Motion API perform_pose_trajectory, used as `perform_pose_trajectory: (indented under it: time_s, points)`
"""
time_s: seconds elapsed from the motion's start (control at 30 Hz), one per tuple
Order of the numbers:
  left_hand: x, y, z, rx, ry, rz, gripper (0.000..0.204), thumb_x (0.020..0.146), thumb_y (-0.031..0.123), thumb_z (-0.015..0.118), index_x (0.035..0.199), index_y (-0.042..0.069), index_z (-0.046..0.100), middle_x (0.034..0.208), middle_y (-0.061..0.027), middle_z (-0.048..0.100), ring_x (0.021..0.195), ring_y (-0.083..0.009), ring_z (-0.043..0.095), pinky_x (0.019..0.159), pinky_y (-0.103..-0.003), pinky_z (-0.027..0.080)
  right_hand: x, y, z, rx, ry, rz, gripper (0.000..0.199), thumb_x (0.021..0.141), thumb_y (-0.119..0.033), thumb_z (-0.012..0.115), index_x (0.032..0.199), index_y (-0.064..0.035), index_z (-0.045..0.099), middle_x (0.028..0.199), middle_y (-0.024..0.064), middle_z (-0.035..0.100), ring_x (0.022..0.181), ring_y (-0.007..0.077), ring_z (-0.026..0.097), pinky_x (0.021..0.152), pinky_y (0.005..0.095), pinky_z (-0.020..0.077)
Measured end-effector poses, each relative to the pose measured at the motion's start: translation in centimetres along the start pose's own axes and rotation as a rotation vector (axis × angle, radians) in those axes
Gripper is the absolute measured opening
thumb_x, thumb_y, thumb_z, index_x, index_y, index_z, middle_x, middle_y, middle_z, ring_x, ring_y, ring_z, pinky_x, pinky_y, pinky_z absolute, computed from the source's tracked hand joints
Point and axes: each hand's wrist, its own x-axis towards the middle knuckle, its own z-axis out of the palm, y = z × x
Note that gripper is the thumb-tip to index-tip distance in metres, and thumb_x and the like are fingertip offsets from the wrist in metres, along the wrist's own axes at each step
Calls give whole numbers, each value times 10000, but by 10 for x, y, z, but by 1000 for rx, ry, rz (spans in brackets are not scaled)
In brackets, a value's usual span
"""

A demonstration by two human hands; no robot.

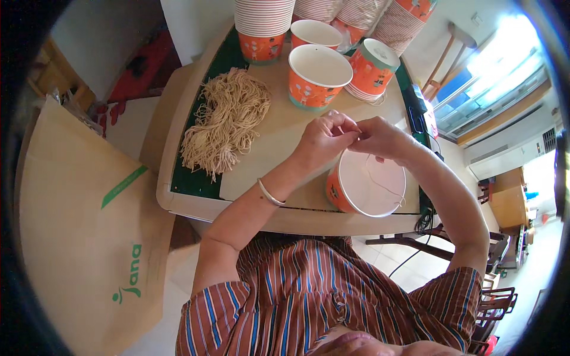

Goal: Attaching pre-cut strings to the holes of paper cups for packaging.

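Above a white-lined orange paper bucket (333, 193), my left hand (323, 141) and my right hand (385, 140) meet fingertip to fingertip. Both are closed in a pinch on a thin cream string (376, 180); the bit between the fingertips is mostly hidden. From below my right hand the string trails across the bucket's white inside to its near right rim. The bucket stands upright near the table's front edge. To the left lies a loose bundle of cream strings (228, 115). A metal bangle circles my left wrist.
Behind my hands stand an upright orange bucket (319, 66), another bucket (314, 34) and an upside-down stack (373, 66). Tall nested stacks (263, 29) line the table's back. A large cardboard box (89, 225) stands left of the table (249, 222). Black cables (424, 221) hang at its right edge.
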Motion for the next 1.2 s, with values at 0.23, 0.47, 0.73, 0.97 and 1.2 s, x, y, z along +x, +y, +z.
perform_pose_trajectory:
  time_s: [0.23, 0.47, 0.73, 0.97, 1.2]
  points:
    - [-1, -2, 0, 25, 2, -16, 119, 893, 102, 734, 969, 20, 692, 855, 7, 663, 747, -52, 600, 672, -212, 510, -2, -1, 3, 90, -15, 56, 180, 884, -212, 716, 972, -56, 727, 704, -28, 599, 557, 62, 490, 433, 249, 382]
    - [-7, -8, -2, -45, 5, -92, 144, 922, 116, 719, 1001, 5, 673, 877, -22, 684, 783, -80, 641, 721, -238, 550, -3, 3, 4, 227, -55, 43, 144, 919, -199, 684, 940, -62, 721, 762, -12, 645, 578, 66, 512, 465, 248, 408]
    - [-16, -9, 1, -105, -6, -148, 111, 952, 88, 669, 1008, -7, 666, 906, -34, 682, 805, -92, 644, 743, -252, 560, -7, 16, 14, 430, -95, 82, 133, 919, -178, 684, 902, -46, 681, 681, -15, 551, 541, 65, 451, 461, 252, 382]
    - [-23, -9, 3, -165, 13, -149, 81, 940, 34, 648, 1006, -10, 668, 893, -29, 685, 802, -83, 635, 748, -256, 557, -18, 20, 18, 592, -113, 152, 130, 905, -166, 684, 861, -46, 656, 667, -32, 463, 541, 74, 432, 474, 258, 343]
    - [-26, -7, 4, -127, 5, -153, 68, 947, 3, 642, 1011, -1, 664, 899, -9, 671, 819, -72, 624, 773, -245, 547, -27, 21, 27, 697, -86, 70, 75, 907, -118, 649, 878, -48, 645, 627, -44, 435, 500, 60, 397, 447, 246, 340]
